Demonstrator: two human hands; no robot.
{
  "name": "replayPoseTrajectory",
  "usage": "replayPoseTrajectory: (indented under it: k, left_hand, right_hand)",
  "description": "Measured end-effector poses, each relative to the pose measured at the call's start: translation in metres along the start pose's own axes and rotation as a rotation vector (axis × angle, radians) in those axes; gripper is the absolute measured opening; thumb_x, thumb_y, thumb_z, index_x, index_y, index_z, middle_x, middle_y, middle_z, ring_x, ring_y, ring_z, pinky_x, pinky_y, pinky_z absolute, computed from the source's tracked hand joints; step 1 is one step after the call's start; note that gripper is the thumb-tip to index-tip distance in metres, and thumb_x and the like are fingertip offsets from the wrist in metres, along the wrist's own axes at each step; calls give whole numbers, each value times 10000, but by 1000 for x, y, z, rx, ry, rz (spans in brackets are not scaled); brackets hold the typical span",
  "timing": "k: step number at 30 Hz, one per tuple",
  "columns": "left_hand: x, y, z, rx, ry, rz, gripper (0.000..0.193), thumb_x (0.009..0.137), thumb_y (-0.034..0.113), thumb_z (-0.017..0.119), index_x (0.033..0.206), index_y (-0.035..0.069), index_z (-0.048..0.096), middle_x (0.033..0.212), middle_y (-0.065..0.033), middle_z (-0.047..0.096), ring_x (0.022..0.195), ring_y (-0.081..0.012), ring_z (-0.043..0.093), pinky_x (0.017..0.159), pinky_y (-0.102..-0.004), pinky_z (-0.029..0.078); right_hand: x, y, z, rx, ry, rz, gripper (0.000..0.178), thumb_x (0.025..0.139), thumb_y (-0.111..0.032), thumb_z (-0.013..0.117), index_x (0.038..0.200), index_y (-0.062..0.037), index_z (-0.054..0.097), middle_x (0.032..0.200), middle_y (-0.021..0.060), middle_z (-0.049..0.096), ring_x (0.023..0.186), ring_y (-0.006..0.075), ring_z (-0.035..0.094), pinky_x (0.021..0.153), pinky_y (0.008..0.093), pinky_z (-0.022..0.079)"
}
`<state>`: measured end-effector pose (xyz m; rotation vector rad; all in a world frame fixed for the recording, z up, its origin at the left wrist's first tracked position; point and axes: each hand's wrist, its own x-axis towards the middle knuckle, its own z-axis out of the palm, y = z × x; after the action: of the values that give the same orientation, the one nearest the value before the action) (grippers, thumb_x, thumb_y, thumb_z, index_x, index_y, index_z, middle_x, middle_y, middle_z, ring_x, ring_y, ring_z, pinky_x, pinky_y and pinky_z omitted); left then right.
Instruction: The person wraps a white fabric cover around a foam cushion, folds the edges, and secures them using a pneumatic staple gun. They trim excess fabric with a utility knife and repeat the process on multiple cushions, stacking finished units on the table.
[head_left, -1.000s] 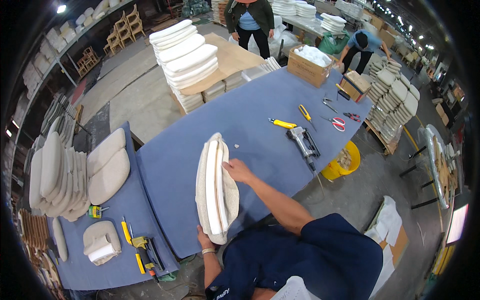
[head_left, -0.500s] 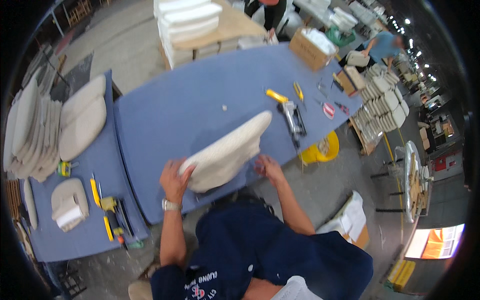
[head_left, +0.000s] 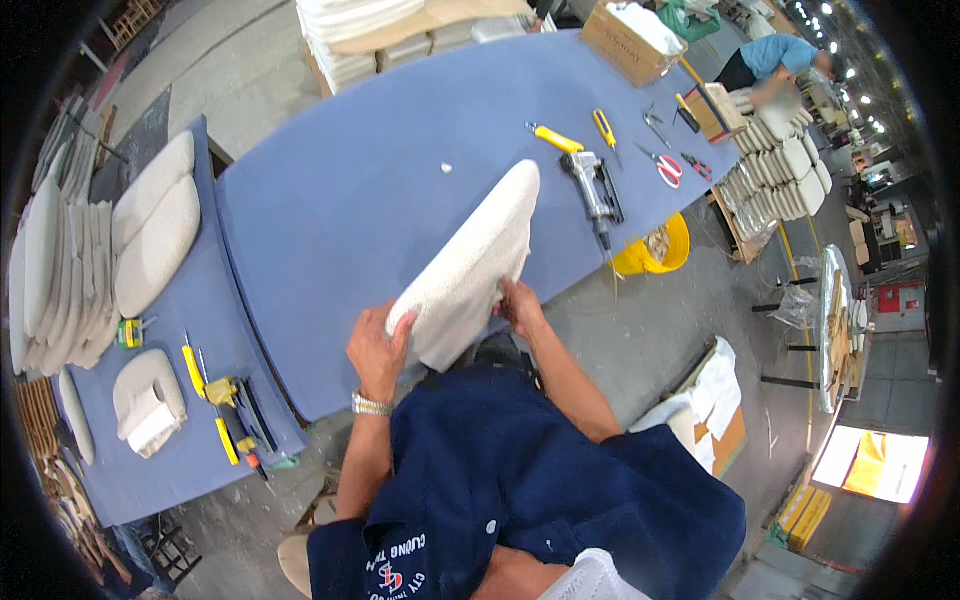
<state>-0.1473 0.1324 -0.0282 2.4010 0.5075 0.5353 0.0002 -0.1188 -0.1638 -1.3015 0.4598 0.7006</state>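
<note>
A cream fabric-covered seat pad (head_left: 470, 270) stands tilted on edge over the near side of the blue worktable, its rounded end pointing up and away. My left hand (head_left: 380, 352) grips its lower left corner, thumb on the fabric face. On the right, my right hand (head_left: 520, 308) is closed on the loose fabric at the pad's edge, its fingertips partly hidden. A grey staple gun (head_left: 592, 188) lies on the table to the right of the pad. The underside of the pad is mostly out of sight.
Yellow-handled tools (head_left: 555, 138), red-handled scissors (head_left: 662, 168) and pliers (head_left: 697, 167) lie at the table's right. A yellow bucket (head_left: 672, 245) stands below that edge. Stacked pads (head_left: 65, 270) and another staple gun (head_left: 238, 415) occupy the left table. A person (head_left: 780, 60) bends near stacked pads.
My right hand has come in to the pad and closed on its fabric. The pad has turned more upright, and my left hand has shifted slightly right with it.
</note>
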Motion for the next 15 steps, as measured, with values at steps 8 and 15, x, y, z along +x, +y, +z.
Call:
replayPoseTrajectory:
  k: [8, 15]
  left_hand:
    - [31, 31, -13, 170, -430, -14, 714, 878, 568, 703, 1379, 69, 606, 1146, -218, 723, 1014, -410, 705, 836, -495, 567]
    - [70, 51, -9, 234, -603, 193, 793, 884, 531, 697, 1485, 65, 470, 1097, -204, 718, 902, -404, 716, 728, -498, 574]
  right_hand:
    - [35, -8, -11, 173, 281, -186, 440, 918, -68, 542, 1337, 65, 543, 1220, 192, 656, 1093, 311, 654, 928, 458, 536]
    - [57, -58, 5, 33, 263, -83, 501, 945, -172, 585, 1326, 147, 521, 1174, 250, 661, 1026, 354, 677, 876, 506, 553]
